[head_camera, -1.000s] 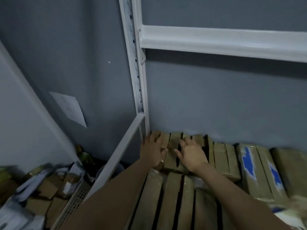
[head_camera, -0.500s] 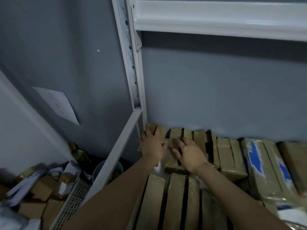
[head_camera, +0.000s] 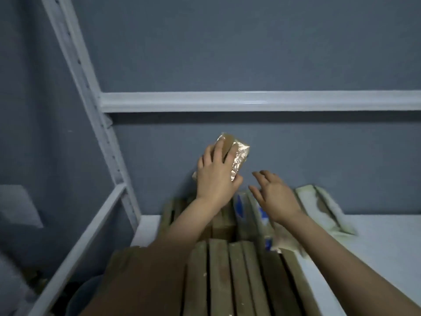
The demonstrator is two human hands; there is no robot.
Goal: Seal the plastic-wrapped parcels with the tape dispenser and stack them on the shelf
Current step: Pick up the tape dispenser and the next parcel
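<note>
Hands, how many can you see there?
2. The left hand grips a plastic-wrapped parcel held up near the wall. The right hand hovers open just right of it, above the parcels lying on the shelf. No other hand shows.

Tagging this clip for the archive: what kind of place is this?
Likely a storeroom or packing room: a white metal rack against a bare wall, wrapped parcels stacked in rows on it, and the left hand holding another parcel.
</note>
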